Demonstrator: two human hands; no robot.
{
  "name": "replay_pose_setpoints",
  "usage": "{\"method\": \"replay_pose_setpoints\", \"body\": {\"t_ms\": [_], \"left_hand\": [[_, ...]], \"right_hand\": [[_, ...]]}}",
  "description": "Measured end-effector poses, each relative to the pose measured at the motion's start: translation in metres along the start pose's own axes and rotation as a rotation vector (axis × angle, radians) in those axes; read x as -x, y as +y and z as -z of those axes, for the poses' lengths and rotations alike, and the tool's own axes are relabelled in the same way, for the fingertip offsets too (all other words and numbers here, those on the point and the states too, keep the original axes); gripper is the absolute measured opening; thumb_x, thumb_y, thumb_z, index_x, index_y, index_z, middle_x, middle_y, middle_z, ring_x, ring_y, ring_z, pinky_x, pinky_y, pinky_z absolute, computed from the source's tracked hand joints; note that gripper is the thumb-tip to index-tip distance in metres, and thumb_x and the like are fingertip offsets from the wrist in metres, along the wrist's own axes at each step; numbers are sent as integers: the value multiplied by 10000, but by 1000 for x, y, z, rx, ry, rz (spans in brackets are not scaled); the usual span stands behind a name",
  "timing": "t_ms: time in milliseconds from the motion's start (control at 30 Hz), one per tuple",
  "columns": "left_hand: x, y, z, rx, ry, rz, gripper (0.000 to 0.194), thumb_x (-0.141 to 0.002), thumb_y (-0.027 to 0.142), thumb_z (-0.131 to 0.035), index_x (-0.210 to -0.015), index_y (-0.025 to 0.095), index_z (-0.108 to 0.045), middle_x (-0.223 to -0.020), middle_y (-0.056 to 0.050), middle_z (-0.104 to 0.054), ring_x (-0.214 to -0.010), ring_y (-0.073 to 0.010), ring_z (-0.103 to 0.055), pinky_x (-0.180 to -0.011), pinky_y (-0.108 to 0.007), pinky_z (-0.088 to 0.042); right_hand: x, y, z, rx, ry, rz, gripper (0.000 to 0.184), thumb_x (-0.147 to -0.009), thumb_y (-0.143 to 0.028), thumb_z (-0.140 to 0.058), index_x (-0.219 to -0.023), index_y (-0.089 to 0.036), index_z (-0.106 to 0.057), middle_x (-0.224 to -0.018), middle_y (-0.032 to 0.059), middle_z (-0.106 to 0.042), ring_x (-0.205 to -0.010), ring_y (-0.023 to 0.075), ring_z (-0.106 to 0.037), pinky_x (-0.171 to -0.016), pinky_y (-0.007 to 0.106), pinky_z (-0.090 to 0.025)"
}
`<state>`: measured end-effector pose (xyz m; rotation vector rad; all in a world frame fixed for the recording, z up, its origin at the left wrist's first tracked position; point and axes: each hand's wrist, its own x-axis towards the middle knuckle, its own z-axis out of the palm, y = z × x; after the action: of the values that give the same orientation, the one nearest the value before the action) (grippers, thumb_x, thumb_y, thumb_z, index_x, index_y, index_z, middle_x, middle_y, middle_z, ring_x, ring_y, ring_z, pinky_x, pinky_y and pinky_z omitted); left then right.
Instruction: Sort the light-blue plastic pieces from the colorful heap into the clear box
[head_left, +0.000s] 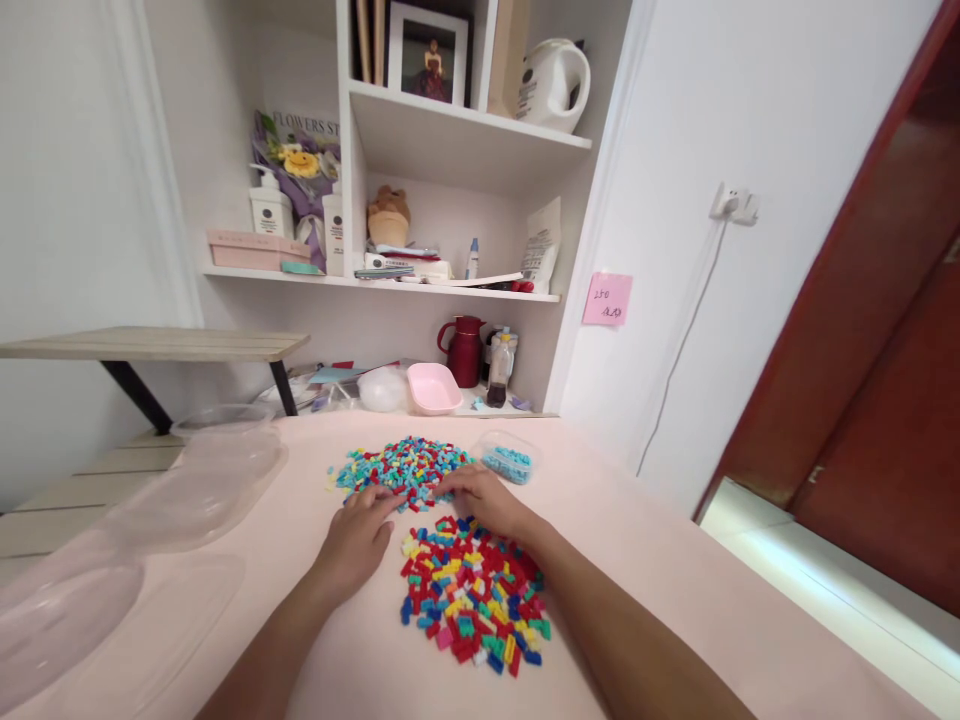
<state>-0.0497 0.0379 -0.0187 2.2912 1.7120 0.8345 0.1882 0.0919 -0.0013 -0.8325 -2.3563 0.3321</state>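
Two heaps of small coloured plastic bricks lie on a pink table. The far heap is mostly light blue with red and yellow; the near heap is mixed red, blue, yellow and green. My left hand rests palm down between the heaps, fingers stretched onto the far heap's near edge. My right hand lies palm down too, fingers spread over bricks at the gap between both heaps. A small clear tub with light blue bricks stands just right of the far heap.
Several clear plastic trays and lids lie on the table's left side. Behind the table are white shelves with bottles, a kettle and a photo frame, plus a pink tub and red jug. A red door stands at right.
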Motion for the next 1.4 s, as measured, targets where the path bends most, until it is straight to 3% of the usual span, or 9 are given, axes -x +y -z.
{"method": "replay_pose_setpoints", "body": {"t_ms": [167,333,467,633,767,967,1400], "left_hand": [[0,1,1,18,25,0,423,-819,119,-410,-1122,287,-652,-1128,-36,-583,-1092,-207,-513,-958,-377,-405],[-2,-2,0,33,47,6,401,-804,107,-427,-1060,283,-680,-1095,-24,-600,-1059,-198,-535,-952,-366,-421],[-3,-4,0,44,48,0,396,-800,100,-430,-1046,276,-685,-1089,-20,-601,-1050,-188,-539,-950,-352,-426],[-4,-4,0,53,47,-1,388,-800,99,-428,-1026,263,-696,-1085,-29,-605,-1049,-195,-542,-954,-359,-427],[-4,-4,1,56,49,0,387,-797,96,-435,-1020,271,-698,-1088,-22,-609,-1047,-191,-543,-956,-356,-426],[-5,-6,0,61,46,-1,377,-795,102,-448,-1012,281,-701,-1089,-21,-610,-1056,-194,-543,-960,-368,-424],[-5,-6,-1,72,55,-5,372,-798,112,-451,-1018,275,-702,-1093,-29,-612,-1054,-197,-548,-961,-372,-429]], "right_hand": [[3,12,10,17,194,-185,310,-847,-114,-475,-1034,-226,-694,-983,63,-677,-931,192,-591,-854,326,-443],[6,16,7,85,103,-278,285,-806,-164,-572,-1036,-268,-704,-888,39,-629,-793,167,-582,-759,282,-444],[6,11,1,122,0,-258,358,-770,-204,-635,-1105,-320,-676,-922,28,-581,-802,160,-572,-750,264,-437],[5,5,-1,173,-57,-158,368,-810,-140,-571,-1096,-341,-684,-983,28,-571,-909,165,-551,-810,257,-421],[5,5,-1,125,-48,-124,330,-810,-141,-577,-1048,-330,-705,-1023,22,-570,-892,153,-560,-804,249,-429],[7,11,0,58,2,-195,392,-751,-123,-623,-1105,-287,-666,-1051,32,-581,-843,142,-584,-792,250,-451],[3,4,2,82,14,-250,126,-706,-138,-669,-809,-211,-670,-825,-8,-660,-743,130,-579,-667,217,-395]]}}
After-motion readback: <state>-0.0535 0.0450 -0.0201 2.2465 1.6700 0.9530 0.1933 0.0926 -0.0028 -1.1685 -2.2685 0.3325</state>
